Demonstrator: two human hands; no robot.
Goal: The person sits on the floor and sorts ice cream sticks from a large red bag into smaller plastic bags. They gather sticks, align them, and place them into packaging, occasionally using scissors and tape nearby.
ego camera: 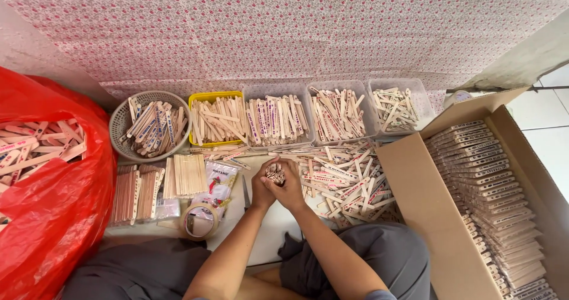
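Note:
Both hands meet at the middle of the view around one upright bundle of wooden sticks [275, 172], seen end-on. My left hand [262, 188] wraps the bundle's left side and my right hand [291, 186] wraps its right side. A loose heap of printed wooden sticks [347, 178] lies on the pale board just right of the hands. Neat stacks of plain sticks [185, 175] lie to the left.
Behind the hands stand a grey round basket [121, 122], a yellow tub [214, 96] and three clear tubs [415, 89], all holding sticks. An open cardboard box [427, 211] of stacked bundles sits right. A red plastic bag [53, 217] of sticks is left. A tape roll [200, 220] is near.

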